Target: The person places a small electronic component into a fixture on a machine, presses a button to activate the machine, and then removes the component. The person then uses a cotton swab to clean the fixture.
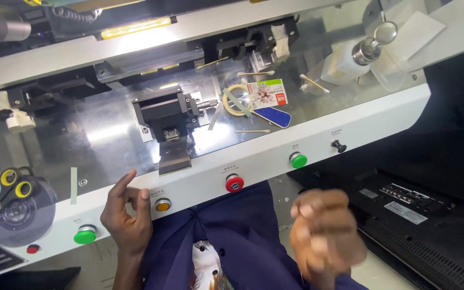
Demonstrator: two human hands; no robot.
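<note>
Seated at a white machine bench [275,156], viewed from above. Left hand [127,217] rests against the front panel, fingers loosely curled and holding nothing, thumb and forefinger just beside the amber push button [162,204]. A green button [85,234] sits to its left, a small red one [33,248] further left.

Right hand [323,236] hangs in front of the dark blue shirt [243,231], off the bench, blurred; fingers drawn in, but whether it holds anything cannot be told.

Along the panel: red mushroom button [234,183], second green button [298,159], a small black switch [339,145].

On the shiny deck above: black clamp fixture [166,119] with a metal plate hanging from it, central. To its right, a roll of tape [236,100], a small printed packet [267,94], a blue flat tool [272,116], several cotton swabs [253,130] (scattered, apart from each other). Yellow-handled scissors [7,188] lie on a clear disc case [17,215] at far left. A black device [409,215] sits low on the right.
</note>
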